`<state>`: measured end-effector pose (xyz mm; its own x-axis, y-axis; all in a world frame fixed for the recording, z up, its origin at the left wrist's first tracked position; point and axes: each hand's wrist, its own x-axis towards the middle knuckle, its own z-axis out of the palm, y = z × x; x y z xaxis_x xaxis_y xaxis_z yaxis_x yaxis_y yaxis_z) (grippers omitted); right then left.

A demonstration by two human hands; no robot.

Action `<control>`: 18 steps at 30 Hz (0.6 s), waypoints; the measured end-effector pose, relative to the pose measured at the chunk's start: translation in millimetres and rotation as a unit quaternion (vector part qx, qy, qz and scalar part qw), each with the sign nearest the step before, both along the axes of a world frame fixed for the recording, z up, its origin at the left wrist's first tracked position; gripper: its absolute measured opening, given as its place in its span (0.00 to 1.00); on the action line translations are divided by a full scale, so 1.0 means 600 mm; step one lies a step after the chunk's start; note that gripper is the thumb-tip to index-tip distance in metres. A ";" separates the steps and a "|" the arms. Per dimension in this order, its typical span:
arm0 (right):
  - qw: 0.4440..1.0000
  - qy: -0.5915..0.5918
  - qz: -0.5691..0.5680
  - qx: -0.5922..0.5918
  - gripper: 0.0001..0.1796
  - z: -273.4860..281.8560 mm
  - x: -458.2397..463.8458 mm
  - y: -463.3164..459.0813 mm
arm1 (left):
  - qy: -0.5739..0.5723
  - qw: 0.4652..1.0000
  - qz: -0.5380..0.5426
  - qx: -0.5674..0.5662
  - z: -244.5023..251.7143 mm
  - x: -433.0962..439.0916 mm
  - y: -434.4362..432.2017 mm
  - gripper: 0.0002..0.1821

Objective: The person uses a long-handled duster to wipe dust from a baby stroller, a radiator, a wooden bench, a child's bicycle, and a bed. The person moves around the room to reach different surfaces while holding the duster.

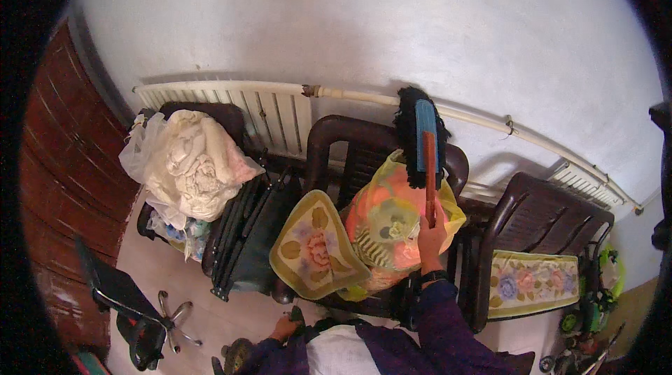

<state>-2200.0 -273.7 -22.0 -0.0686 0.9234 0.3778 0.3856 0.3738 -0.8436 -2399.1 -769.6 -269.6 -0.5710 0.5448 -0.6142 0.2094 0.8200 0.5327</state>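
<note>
My right hand [432, 241] grips the red-brown handle [430, 180] of a duster, arm stretched forward. The duster's black fringed head [408, 136] has a blue backing strip and reaches up to the pale wall pipe. Beneath it, a yellow translucent plastic bag [386, 217] with bright orange-pink contents sits on a dark brown slatted chair [336, 128]. Low in the picture, my left hand [285, 326] is beside my waist, near a small dark object; whether it holds that is unclear. A floral seat cushion [315, 249] leans by the yellow bag.
At left, clear plastic bags of cream fabric [194, 165] rest beside folded black frames [252, 233]. An overturned black swivel chair [126, 291] lies near a red-brown cabinet [68, 191]. Another brown chair [546, 217] bears a floral cushion [533, 283]. White radiators [262, 112] line the wall.
</note>
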 end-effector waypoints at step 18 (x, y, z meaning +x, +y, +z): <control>0.971 0.157 0.047 -0.172 0.30 -0.038 -0.040 0.031 | -0.060 0.997 0.020 0.035 0.074 0.053 0.000 0.29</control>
